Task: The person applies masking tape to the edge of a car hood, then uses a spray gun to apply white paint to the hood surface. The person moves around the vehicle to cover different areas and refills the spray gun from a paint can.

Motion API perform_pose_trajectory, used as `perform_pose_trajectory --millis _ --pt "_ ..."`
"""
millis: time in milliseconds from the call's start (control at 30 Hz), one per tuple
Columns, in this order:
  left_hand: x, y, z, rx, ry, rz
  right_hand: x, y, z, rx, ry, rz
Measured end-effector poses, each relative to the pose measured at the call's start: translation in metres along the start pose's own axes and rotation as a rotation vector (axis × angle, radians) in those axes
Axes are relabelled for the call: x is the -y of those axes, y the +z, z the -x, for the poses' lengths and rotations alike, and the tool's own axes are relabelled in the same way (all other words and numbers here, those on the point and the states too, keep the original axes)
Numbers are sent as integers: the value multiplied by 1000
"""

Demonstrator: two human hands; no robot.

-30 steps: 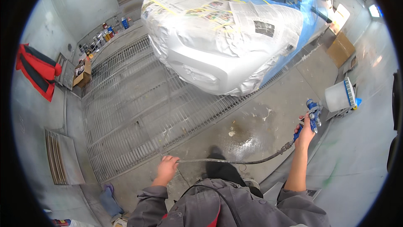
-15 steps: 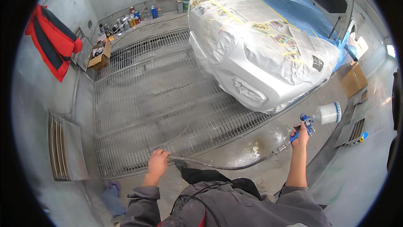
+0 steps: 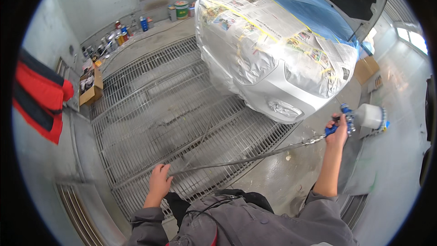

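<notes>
My right hand (image 3: 337, 136) is wrapped round the grip of a spray gun (image 3: 350, 121), with metal and blue parts and a white cup pointing right. From its grip a grey air hose (image 3: 241, 160) runs left, nearly straight, to my left hand (image 3: 158, 181). The left fingers are curled around the hose over the floor grating, though the palm side is hidden. Ahead stands a car, its white bumper (image 3: 268, 95) bare and a plastic-covered lamp opening (image 3: 286, 108) low on it. Newspaper and film (image 3: 268, 23) taped in yellow cover the car's upper front.
Metal grating (image 3: 150, 109) spans the floor left of the car. Cans and bottles (image 3: 119, 36), a green bucket (image 3: 181, 10) and an open cardboard box (image 3: 93, 89) line the far left wall. A red-and-black garment (image 3: 41, 96) hangs left. Another box (image 3: 365, 69) stands beyond the gun.
The view has shifted, and the bumper appears farther right. My right hand and the spray gun have moved up and right. The sagging hose has drawn straighter, while my left hand has moved left.
</notes>
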State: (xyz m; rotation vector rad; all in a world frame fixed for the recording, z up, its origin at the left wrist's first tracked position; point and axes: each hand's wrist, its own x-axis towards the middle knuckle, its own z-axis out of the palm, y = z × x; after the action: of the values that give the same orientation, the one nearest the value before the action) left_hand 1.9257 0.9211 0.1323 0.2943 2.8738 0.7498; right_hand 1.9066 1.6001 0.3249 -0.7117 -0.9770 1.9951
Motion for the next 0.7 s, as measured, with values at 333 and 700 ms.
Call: perform_pose_trajectory --millis 333,700 --pt "266 -154 -96 249 105 152 17 124 215 -405 -909 778" --pt "355 -318 -449 179 388 94 -134 342 326 -318 -468 1502"
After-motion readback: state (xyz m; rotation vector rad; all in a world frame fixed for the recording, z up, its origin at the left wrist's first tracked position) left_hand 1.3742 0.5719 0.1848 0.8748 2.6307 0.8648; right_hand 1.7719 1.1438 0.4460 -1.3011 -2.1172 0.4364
